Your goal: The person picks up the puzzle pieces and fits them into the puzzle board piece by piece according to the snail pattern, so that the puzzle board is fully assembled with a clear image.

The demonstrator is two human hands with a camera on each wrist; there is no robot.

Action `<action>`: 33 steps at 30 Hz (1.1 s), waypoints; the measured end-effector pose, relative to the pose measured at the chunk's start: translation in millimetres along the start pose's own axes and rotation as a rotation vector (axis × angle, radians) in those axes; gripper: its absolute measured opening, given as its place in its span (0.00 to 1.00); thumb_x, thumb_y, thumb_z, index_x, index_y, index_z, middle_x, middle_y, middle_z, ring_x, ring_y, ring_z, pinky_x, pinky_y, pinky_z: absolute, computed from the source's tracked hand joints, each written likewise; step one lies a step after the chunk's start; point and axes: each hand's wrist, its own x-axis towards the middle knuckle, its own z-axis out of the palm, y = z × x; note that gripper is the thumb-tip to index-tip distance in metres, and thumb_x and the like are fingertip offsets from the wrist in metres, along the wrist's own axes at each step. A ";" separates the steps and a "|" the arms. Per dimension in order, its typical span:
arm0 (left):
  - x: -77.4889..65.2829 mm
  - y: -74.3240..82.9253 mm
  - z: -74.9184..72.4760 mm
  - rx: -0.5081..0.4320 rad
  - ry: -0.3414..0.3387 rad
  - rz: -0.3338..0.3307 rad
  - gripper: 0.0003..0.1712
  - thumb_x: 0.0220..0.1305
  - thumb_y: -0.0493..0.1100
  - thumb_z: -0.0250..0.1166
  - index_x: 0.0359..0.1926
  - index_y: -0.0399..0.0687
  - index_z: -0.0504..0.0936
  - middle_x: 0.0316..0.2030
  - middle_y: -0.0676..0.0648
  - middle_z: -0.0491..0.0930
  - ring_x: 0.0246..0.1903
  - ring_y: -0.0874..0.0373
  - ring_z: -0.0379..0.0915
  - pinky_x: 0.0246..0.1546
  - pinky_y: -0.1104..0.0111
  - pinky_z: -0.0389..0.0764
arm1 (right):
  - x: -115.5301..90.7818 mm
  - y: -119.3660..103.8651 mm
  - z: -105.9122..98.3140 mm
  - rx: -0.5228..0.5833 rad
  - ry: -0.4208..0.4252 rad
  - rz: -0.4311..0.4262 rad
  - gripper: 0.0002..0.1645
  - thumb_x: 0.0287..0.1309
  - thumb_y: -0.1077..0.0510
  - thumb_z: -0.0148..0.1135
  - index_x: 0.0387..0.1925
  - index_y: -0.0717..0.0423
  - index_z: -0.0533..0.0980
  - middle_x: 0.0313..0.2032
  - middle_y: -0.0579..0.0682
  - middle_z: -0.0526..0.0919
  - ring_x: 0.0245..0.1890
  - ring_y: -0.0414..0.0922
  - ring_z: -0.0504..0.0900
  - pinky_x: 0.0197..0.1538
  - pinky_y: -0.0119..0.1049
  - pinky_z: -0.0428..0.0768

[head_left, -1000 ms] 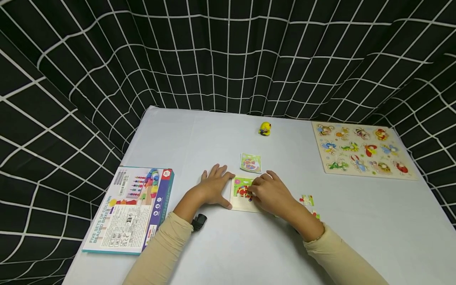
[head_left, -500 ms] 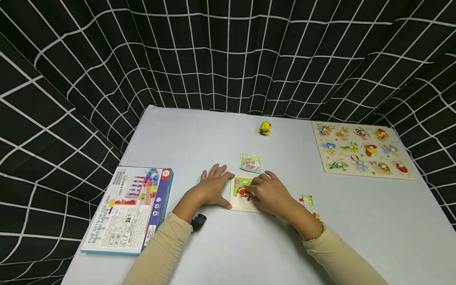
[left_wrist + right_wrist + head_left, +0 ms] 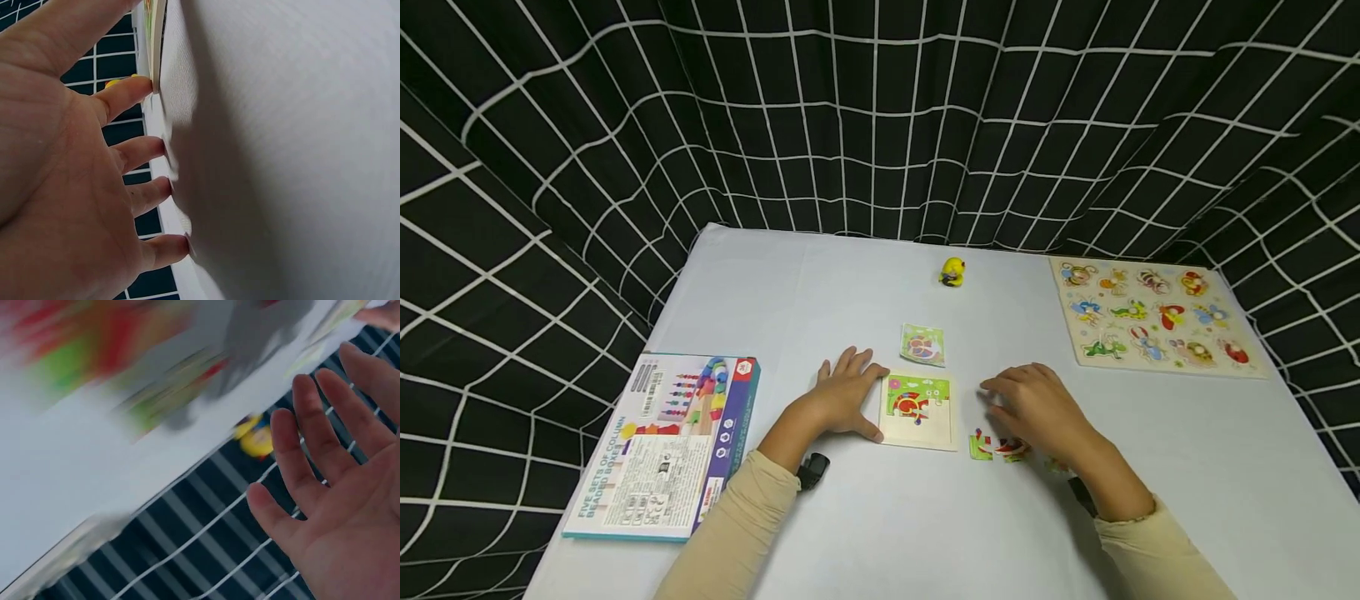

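Note:
A small wooden jigsaw tray lies mid-table, with joined green and red pieces in its upper part. My left hand is spread at its left side, index finger and thumb touching the two left corners. In the left wrist view the index fingertip meets the tray's edge. My right hand is over the table right of the tray, its fingers loosely extended and holding nothing. Loose jigsaw pieces lie below it, partly hidden by that hand; in the right wrist view the pieces are blurred.
A picture card lies just beyond the tray. Farther back stands a yellow toy figure. A bead-set box is at the left, and an insect peg puzzle board at the back right.
My right hand has left the tray and moved right, over the loose pieces, uncovering joined pieces at the tray's upper right. My left hand keeps its place at the tray.

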 end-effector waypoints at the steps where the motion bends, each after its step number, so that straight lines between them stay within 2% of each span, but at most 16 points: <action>1: -1.0 -0.9 -0.7 -0.002 0.002 -0.004 0.56 0.31 0.62 0.75 0.64 0.58 0.59 0.69 0.43 0.43 0.68 0.44 0.30 0.60 0.40 0.41 | -5.0 6.4 -0.8 -0.002 -0.008 0.019 0.21 0.40 0.54 0.71 0.41 0.53 0.80 0.39 0.49 0.82 0.44 0.52 0.76 0.54 0.53 0.64; 6: -7.1 -7.5 -4.8 -0.008 0.016 -0.036 0.56 0.31 0.61 0.75 0.64 0.58 0.60 0.69 0.44 0.44 0.68 0.44 0.30 0.61 0.40 0.41 | -21.2 28.3 -3.6 -0.014 -0.056 0.086 0.21 0.39 0.55 0.72 0.41 0.52 0.80 0.40 0.50 0.82 0.45 0.53 0.76 0.54 0.54 0.63; 15: -9.0 -13.6 -4.4 -0.011 0.034 -0.032 0.56 0.31 0.62 0.75 0.64 0.58 0.60 0.69 0.43 0.44 0.68 0.44 0.30 0.60 0.40 0.42 | -30.2 36.8 -4.3 0.024 -0.097 0.117 0.20 0.39 0.58 0.71 0.40 0.51 0.80 0.41 0.49 0.82 0.46 0.52 0.76 0.55 0.53 0.63; 27: -1.7 -4.3 -0.7 -0.033 0.012 -0.001 0.56 0.31 0.61 0.75 0.64 0.58 0.60 0.69 0.44 0.43 0.68 0.44 0.29 0.60 0.39 0.40 | -39.6 35.2 -7.3 0.014 -0.114 0.156 0.21 0.37 0.60 0.73 0.39 0.51 0.80 0.40 0.49 0.82 0.46 0.53 0.75 0.55 0.55 0.62; 33: 0.8 1.6 0.8 -0.027 0.007 0.007 0.56 0.31 0.61 0.75 0.64 0.58 0.60 0.69 0.44 0.44 0.68 0.44 0.29 0.60 0.40 0.40 | -24.8 16.0 -8.4 0.033 -0.073 0.086 0.20 0.39 0.57 0.72 0.39 0.51 0.81 0.39 0.47 0.82 0.45 0.50 0.76 0.55 0.52 0.63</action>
